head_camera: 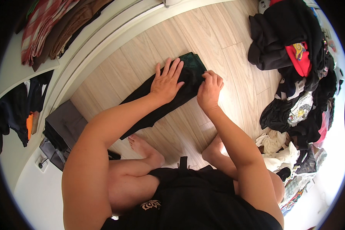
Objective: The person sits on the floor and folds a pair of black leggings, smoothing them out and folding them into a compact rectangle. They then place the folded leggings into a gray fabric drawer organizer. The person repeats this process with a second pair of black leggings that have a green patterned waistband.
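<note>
A long black garment (161,112), folded into a strip, lies slantwise on the floor before me. Its far end shows a dark green patterned patch (189,61). My left hand (167,80) rests palm down on the fabric near that end, its fingers spread. At the right edge of the same end, my right hand (210,89) has curled fingers that pinch the cloth. The fingertips of the right hand are partly hidden.
Wood-look floorboards (233,63) surround the garment. On the right is a heap of mixed clothes (299,115). At left, a wardrobe shelf (28,79) holds folded clothes, and a grey fabric box (67,122) sits below. My bare feet (146,151) flank the near side.
</note>
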`<state>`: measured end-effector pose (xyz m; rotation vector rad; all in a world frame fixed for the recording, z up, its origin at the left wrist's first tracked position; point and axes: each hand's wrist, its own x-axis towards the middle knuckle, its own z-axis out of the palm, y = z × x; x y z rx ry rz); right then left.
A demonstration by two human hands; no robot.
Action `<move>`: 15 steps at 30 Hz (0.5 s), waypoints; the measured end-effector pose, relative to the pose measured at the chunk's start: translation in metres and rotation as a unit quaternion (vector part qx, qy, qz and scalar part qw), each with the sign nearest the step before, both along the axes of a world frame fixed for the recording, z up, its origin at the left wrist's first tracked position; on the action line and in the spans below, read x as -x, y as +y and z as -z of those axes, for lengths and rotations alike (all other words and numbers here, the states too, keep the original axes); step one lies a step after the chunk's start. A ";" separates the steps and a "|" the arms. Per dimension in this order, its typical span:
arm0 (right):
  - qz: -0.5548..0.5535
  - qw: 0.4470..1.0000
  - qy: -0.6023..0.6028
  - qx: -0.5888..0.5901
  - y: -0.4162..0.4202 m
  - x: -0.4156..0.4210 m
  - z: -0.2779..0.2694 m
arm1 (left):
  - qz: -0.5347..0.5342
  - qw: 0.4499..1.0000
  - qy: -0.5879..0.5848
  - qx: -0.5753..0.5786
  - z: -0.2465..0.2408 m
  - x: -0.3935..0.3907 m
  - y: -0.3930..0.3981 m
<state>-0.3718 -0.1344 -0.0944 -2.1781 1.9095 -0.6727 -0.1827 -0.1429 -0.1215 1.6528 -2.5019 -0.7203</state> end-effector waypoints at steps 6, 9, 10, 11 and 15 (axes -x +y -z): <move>-0.300 0.941 -0.059 -0.148 -0.003 -0.042 -0.003 | 0.023 0.999 -0.026 0.012 0.002 -0.010 0.002; -0.281 0.930 0.124 -0.202 -0.010 -0.029 0.011 | -0.013 0.999 0.022 -0.037 -0.017 -0.062 0.023; -0.278 0.918 0.178 -0.222 -0.010 -0.028 0.015 | -0.016 0.997 -0.004 -0.077 -0.029 -0.087 0.040; -0.289 0.920 0.161 -0.211 -0.011 -0.025 0.018 | -0.025 0.995 -0.048 -0.083 -0.039 -0.111 0.059; -0.265 0.937 0.185 -0.133 0.003 -0.041 0.014 | -0.260 0.954 -0.109 -0.105 -0.052 -0.178 0.141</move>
